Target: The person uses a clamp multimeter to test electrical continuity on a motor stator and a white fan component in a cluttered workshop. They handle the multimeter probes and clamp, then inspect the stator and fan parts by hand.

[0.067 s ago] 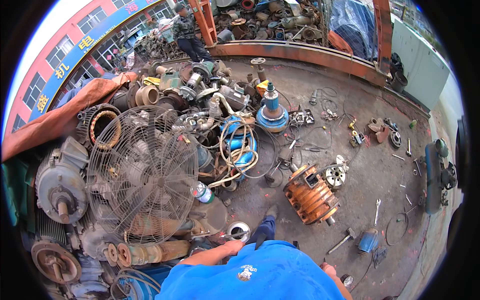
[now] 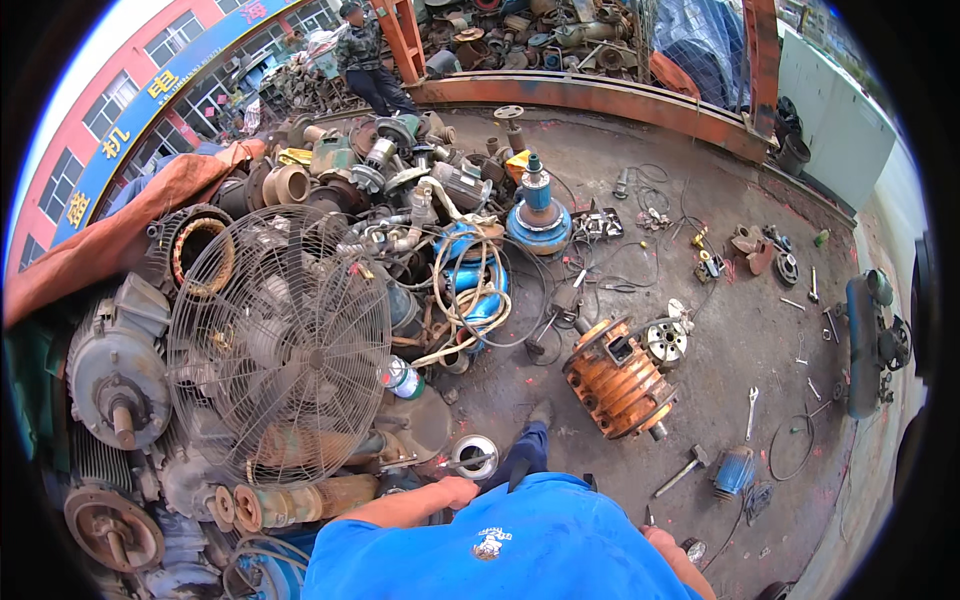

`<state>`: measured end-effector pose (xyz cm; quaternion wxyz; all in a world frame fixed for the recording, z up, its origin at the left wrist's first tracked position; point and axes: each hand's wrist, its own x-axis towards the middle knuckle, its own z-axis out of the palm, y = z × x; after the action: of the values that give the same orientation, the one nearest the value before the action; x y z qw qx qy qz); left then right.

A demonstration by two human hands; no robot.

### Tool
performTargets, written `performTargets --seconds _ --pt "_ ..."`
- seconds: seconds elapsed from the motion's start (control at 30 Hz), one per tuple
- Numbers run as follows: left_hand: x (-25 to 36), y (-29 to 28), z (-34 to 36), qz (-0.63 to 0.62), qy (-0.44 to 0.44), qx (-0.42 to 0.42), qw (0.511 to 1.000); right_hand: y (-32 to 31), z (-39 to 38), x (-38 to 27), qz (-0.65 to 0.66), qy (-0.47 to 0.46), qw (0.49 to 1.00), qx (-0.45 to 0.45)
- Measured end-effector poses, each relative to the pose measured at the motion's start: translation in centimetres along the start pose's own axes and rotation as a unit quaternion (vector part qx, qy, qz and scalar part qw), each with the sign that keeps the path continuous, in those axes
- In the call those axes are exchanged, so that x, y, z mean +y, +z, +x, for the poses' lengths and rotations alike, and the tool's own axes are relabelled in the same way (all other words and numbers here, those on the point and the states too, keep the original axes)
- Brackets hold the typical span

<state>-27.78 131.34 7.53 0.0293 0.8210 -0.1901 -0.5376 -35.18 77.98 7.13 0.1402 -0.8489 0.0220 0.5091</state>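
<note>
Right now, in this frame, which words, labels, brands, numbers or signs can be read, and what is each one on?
Blue sign on the pink building: large yellow characters, legible, wording not copied here.
Same sign: a row of smaller lettering along its edge, too small to read surely.
Blue shirt: a small white print, too small to read.
White-and-green container: label too small to read.

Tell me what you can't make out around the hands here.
In the head view:
Left hand: its grip, hidden by the hand itself.
Right hand: partly hidden by the blue shirt.
Thin item at the right hand: too small to identify.
Round pot: its inside, partly covered by a gray strip.
</note>
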Motion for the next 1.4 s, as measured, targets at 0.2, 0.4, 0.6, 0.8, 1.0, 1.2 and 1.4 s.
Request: performTargets --seconds 0.2,0.4,0.6,0.8,1.0,1.2,1.4 --pt "1.8 -2.5 -7.0 0.096 0.076 -0.199 0.972 -2.6 -6.1 -2.5 -0.109 -0.099 0.985 -0.088" --pt "2.4 -1.5 -4.9 0.033 0.124 -0.226 0.966 -4.9 -9.0 -5.8 -0.208 -0.116 0.971 0.003" --pt "2.8 -2.2 -3.5 0.051 0.082 -0.26 0.961 -3.9 -7.9 -6.1 -0.258 -0.162 0.952 0.036" --pt "2.7 -2.9 -3.6 0.065 0.073 -0.286 0.953 -4.0 -7.3 -6.4 -0.267 -0.174 0.947 0.042" --pt "3.2 -3.8 -3.1 0.082 0.074 -0.303 0.947 -5.0 -7.5 -6.7 -0.251 -0.181 0.949 0.058" --pt "3.6 -4.4 -2.7 0.097 0.075 -0.314 0.942 -5.1 -7.6 -6.8 -0.246 -0.17 0.953 0.044" --pt "4.0 -4.8 -2.9 0.101 0.07 -0.316 0.941 -5.2 -7.7 -6.9 -0.23 -0.17 0.958 0.039"
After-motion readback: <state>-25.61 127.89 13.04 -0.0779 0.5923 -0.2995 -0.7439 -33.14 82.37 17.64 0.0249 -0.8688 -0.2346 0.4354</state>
